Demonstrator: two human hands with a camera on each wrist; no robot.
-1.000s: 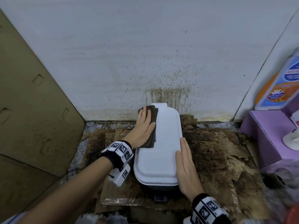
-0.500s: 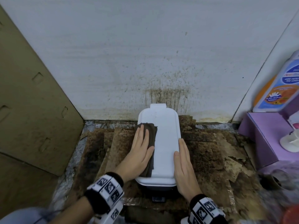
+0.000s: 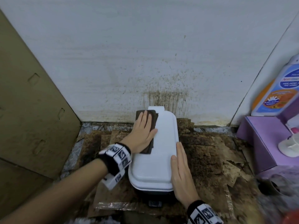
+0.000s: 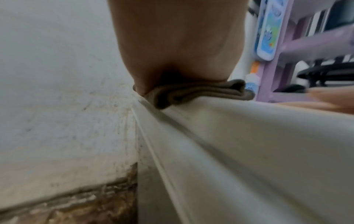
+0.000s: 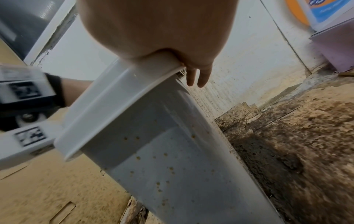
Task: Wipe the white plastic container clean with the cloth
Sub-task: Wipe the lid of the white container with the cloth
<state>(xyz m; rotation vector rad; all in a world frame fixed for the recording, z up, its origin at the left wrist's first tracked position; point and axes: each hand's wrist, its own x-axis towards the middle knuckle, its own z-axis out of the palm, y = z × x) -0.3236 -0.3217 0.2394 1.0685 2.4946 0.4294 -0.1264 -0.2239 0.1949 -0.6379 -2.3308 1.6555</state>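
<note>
A white plastic container point(image 3: 159, 152) with a rounded lid stands on the stained floor, its far end against the wall. A folded dark brown cloth point(image 3: 149, 125) lies along the lid's left side. My left hand point(image 3: 143, 130) presses flat on the cloth with straight fingers, near the lid's far left corner. In the left wrist view the cloth point(image 4: 201, 94) is bunched under my palm on the lid point(image 4: 268, 144). My right hand point(image 3: 182, 172) rests flat along the lid's right edge. From the right wrist view, its fingers point(image 5: 197, 75) hang over the rim, above the speckled container side point(image 5: 172, 159).
Stained cardboard sheets point(image 3: 210, 159) cover the floor. A cardboard panel point(image 3: 32, 110) leans at the left. The spattered white wall point(image 3: 145, 62) stands right behind the container. A purple box point(image 3: 262, 143) with a detergent bottle point(image 3: 278, 88) stands at the right.
My left hand slid the cloth toward me along the lid's left side, then back up to the far left corner. The right hand stayed on the right edge.
</note>
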